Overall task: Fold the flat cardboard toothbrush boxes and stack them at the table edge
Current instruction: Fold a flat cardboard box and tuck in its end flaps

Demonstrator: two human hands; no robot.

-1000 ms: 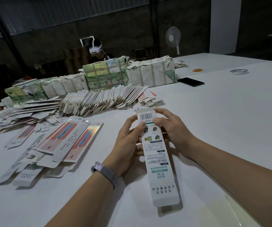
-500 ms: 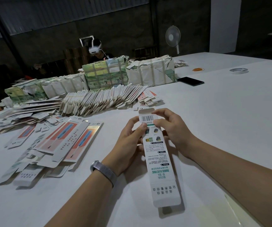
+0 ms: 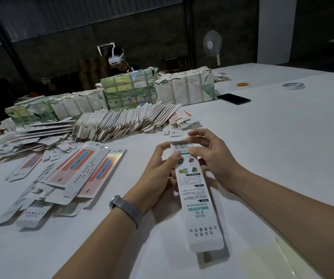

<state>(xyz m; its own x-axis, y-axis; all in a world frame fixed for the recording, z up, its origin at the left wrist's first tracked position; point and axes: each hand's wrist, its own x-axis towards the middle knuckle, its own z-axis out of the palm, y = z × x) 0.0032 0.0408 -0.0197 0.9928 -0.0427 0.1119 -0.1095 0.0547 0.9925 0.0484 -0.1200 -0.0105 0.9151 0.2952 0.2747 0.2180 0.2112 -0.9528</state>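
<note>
At about nine o'clock on the white desk (image 3: 272, 150) lies a loose heap of flat boxes (image 3: 61, 178), several showing orange panels with a blue toothbrush picture. Toward eleven o'clock a long fanned row of flat white blanks (image 3: 121, 123) leans over, with strapped paper-wrapped bundles (image 3: 129, 88) just beyond it and a person wearing a white headset (image 3: 116, 57) seated behind those. Near the centre, the left hand (image 3: 158, 178), with a grey mesh band (image 3: 125, 208) on its wrist, grips the left edge of a long white toothbrush box (image 3: 194, 194), thumb pressed on its printed face. The box is held above the desk, running from twelve toward six o'clock, barcode end farthest away. The right hand (image 3: 214, 156) pinches that barcode end, thumb on the face and forefinger curled over the end flap. At one o'clock lie a black phone (image 3: 233, 98) and, farther off, a tape roll (image 3: 293, 85).
</note>
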